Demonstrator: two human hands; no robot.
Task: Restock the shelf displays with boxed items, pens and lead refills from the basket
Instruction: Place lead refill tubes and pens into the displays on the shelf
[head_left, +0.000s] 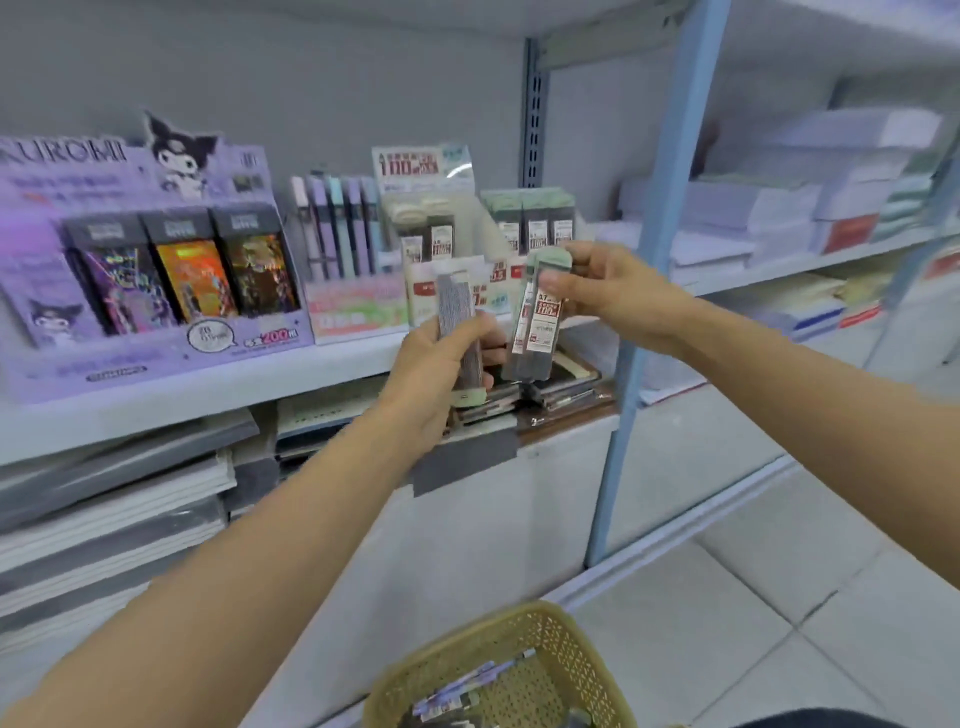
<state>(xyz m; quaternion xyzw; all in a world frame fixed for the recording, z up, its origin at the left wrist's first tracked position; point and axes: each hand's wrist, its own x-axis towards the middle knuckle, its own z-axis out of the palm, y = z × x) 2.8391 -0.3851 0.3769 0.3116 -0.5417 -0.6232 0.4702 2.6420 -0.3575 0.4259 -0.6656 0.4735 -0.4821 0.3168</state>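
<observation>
While both hands are raised in front of the shelf (218, 395), the step in hand looks like feeding lead refills into their display stand (467, 228). The left hand (441, 369) curls round a small stack of refill cases (457, 312), held upright with their plain backs showing. The right hand (613, 291) pinches a labelled case (540, 317) near its top between thumb and fingers; a second may sit behind it, but the blur hides that. Both lots hang just in front of the stand, not yet in it.

To do this well, read the lead size on the label and match it to the row carrying the same mark, since the rows look alike. Turn the case so its label faces out and its cap points up like its neighbours, then lower it straight into the slot without knocking the front ones over. Keep the left stack low and clear of the stand. The basket (587, 654) waits below, with pens (467, 691) in it.
</observation>
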